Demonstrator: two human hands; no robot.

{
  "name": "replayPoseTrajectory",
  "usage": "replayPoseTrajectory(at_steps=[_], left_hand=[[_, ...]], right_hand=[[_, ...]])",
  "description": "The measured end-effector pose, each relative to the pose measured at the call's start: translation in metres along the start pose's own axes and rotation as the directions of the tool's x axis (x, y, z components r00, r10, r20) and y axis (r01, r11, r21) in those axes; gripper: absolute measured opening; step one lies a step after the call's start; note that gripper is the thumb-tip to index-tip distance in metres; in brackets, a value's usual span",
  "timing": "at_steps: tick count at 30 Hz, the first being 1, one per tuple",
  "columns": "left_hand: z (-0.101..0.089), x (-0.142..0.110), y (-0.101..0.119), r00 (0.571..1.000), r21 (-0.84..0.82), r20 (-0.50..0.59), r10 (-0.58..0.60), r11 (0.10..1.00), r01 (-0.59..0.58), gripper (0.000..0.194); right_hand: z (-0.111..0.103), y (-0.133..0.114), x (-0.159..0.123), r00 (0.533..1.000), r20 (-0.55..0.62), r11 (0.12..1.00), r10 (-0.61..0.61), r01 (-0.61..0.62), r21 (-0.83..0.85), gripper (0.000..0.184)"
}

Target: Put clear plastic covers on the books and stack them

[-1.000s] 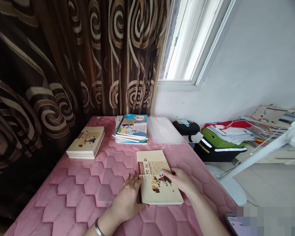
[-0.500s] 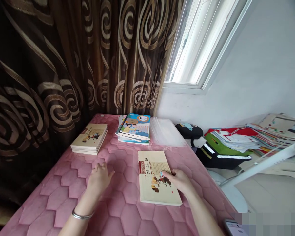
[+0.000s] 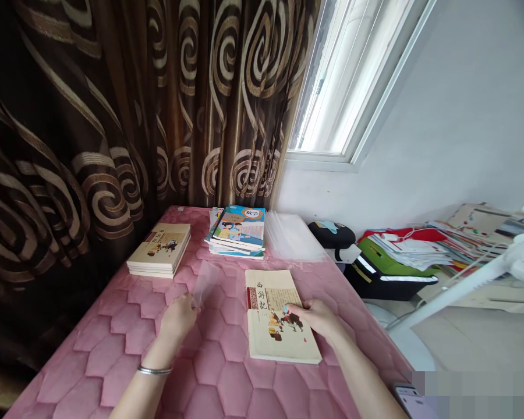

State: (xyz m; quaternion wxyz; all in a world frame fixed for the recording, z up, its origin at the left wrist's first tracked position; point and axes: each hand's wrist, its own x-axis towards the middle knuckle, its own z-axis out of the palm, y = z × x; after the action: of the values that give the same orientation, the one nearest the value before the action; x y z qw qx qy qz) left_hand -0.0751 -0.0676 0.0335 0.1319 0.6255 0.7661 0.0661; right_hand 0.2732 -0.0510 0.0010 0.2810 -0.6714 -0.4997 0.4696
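Note:
A cream paperback book (image 3: 283,343) with a dark red title strip lies flat on the pink quilted mattress (image 3: 126,361). My right hand (image 3: 321,317) grips its right edge, thumb on the illustrated cover, the other fingers hidden beneath or behind the edge. To the left of the book, my left hand (image 3: 180,317) is closed on the edge of a clear plastic book cover (image 3: 206,282). The sheet's upper part is lifted and bent; the rest, transparent, lies over the mattress and is hard to make out.
Similar cream books (image 3: 159,247) are stacked at the left edge. Blue textbooks (image 3: 240,230) and a pile of clear plastic covers (image 3: 294,235) lie at the back. A phone (image 3: 413,400) is at lower right; a white fan stand (image 3: 454,297) and a green-black bag (image 3: 384,262) stand beyond.
My left hand left the book's left side, moved left onto the clear plastic cover, and has lifted part of it. My right hand stays on the book.

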Motion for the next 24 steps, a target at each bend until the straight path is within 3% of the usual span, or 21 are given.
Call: replayPoseTrajectory(at_steps=[3,6,9,11,14,16,17,19,21,22,24], left_hand=[[-0.011,0.006,0.002,0.999,-0.054,-0.031,0.026,0.998,-0.028,0.011],[-0.021,0.014,0.010,0.994,-0.037,-0.099,0.051,0.998,-0.055,0.015],[-0.026,0.022,0.019,0.990,0.011,-0.126,0.069,0.998,-0.068,0.019],[-0.026,0.026,0.021,0.990,0.045,-0.122,0.064,0.997,-0.059,0.020],[-0.022,0.029,0.017,0.992,0.061,-0.112,0.066,0.996,-0.059,0.022],[-0.018,0.028,0.013,0.992,0.061,-0.109,0.071,0.996,-0.065,0.022],[-0.016,0.027,0.011,0.992,0.060,-0.107,0.073,0.996,-0.067,0.022],[-0.011,0.026,0.008,0.990,0.051,-0.112,0.083,0.996,-0.077,0.021],[-0.007,0.024,0.006,0.986,0.033,-0.132,0.102,0.995,-0.099,0.019],[-0.006,0.024,0.006,0.983,0.023,-0.143,0.112,0.994,-0.110,0.018],[-0.003,0.023,0.006,0.979,0.011,-0.161,0.127,0.992,-0.127,0.017]], right_hand=[[0.005,0.006,-0.018,0.999,-0.025,0.999,-0.045,0.045,-0.013,0.033],[0.017,0.020,-0.038,0.974,-0.214,0.994,-0.074,0.056,-0.092,0.037],[0.029,0.029,-0.055,0.915,-0.383,0.980,-0.128,0.056,-0.193,0.044],[0.031,0.028,-0.063,0.899,-0.387,0.952,-0.206,0.094,-0.291,0.041],[0.020,0.024,-0.073,0.891,-0.266,0.837,-0.368,0.193,-0.513,0.030],[0.006,0.025,-0.077,0.849,-0.150,0.656,-0.507,0.267,-0.705,0.026],[-0.002,0.026,-0.077,0.804,-0.061,0.524,-0.591,0.325,-0.787,0.024],[-0.016,0.028,-0.076,0.657,0.194,0.196,-0.728,0.472,-0.860,0.032],[-0.026,0.028,-0.073,0.481,0.454,-0.112,-0.750,0.584,-0.804,0.047],[-0.029,0.026,-0.071,0.408,0.550,-0.226,-0.729,0.615,-0.756,0.051],[-0.030,0.020,-0.066,0.297,0.678,-0.374,-0.673,0.654,-0.658,0.050]])
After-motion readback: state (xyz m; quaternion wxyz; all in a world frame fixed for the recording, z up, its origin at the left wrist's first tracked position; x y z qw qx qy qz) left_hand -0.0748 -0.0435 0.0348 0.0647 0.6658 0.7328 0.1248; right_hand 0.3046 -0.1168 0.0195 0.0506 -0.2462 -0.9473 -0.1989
